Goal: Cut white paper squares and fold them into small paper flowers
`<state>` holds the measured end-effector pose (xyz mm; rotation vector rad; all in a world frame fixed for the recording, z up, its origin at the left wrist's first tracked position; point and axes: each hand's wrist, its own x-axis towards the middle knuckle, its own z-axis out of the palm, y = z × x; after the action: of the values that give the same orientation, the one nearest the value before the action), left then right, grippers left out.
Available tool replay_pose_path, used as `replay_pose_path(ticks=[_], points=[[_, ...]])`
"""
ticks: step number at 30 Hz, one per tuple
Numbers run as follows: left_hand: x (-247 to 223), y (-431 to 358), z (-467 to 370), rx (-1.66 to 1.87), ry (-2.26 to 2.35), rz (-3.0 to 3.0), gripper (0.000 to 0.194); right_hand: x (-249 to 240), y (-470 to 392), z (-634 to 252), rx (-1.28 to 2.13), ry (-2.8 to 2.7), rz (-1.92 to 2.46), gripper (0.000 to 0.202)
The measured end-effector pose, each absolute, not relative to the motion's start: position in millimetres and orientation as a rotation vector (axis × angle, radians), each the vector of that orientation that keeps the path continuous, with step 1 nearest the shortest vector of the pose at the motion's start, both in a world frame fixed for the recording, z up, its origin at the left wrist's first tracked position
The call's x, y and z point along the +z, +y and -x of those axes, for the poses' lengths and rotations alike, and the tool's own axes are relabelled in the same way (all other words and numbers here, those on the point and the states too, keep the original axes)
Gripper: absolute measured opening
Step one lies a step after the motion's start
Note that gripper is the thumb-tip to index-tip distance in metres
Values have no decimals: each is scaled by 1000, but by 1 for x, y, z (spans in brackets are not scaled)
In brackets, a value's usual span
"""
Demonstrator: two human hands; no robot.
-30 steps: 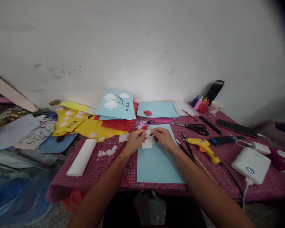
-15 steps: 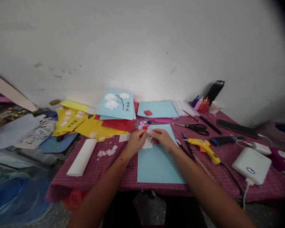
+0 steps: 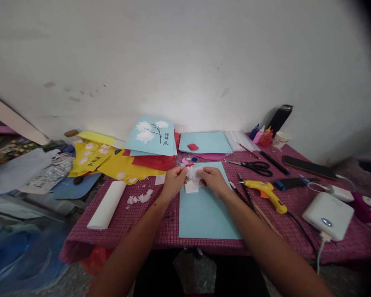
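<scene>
A thin white piece of tissue paper (image 3: 193,173) is stretched between my two hands, above the top part of a light blue sheet of paper (image 3: 208,214). My left hand (image 3: 174,182) pinches its left edge, and my right hand (image 3: 212,180) pinches the right edge. Just under it, a small white paper square (image 3: 191,188) lies on the blue sheet. Beyond my fingers are small red, pink and dark blue bits (image 3: 194,159). Left of my left hand sits another white paper piece (image 3: 160,179).
A glue gun (image 3: 266,192), scissors (image 3: 253,166), a utility knife (image 3: 292,183) and a white power bank (image 3: 329,214) lie to the right. On the left are a white paper roll (image 3: 107,205), paper scraps (image 3: 140,198) and yellow sheets (image 3: 126,165). A flower picture (image 3: 151,138) stands behind.
My hands have moved slightly apart, and the white tissue paper between them is now spread open instead of bunched at my fingertips. The other things on the table stay put.
</scene>
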<state>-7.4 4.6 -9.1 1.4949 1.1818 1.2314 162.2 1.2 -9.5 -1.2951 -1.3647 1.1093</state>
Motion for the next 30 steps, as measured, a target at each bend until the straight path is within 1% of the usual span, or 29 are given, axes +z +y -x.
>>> replay_pose_path(ticks=[5, 8, 12, 15, 17, 19, 21, 26, 28, 30], points=[[-15, 10, 7, 1262, 1125, -1269, 33, -13, 3, -164, 1037, -1294, 1320, 27], [-16, 11, 7, 1264, 1130, -1233, 34, -12, 5, -167, 1001, -1270, 1325, 28], [-3, 11, 23, 1209, 1262, -1460, 33, -10, 6, -169, 934, -1285, 1321, 31], [13, 14, 50, 1166, 1549, -1883, 30, -8, 5, -169, 895, -1335, 1292, 33], [20, 17, 71, 1076, 1742, -2009, 29, -7, 3, -168, 893, -1368, 1277, 34], [22, 20, 87, 968, 1798, -2002, 25, -6, 1, -167, 897, -1390, 1270, 34], [21, 21, 97, 908, 1753, -1968, 24, -5, -1, -167, 898, -1404, 1272, 33], [12, 20, 103, 919, 1592, -1780, 24, -5, -1, -166, 890, -1433, 1282, 34], [10, 22, 104, 846, 1657, -1833, 25, -6, -1, -165, 890, -1443, 1286, 34], [8, 25, 105, 750, 1820, -1949, 25, -8, 0, -165, 885, -1453, 1292, 34]])
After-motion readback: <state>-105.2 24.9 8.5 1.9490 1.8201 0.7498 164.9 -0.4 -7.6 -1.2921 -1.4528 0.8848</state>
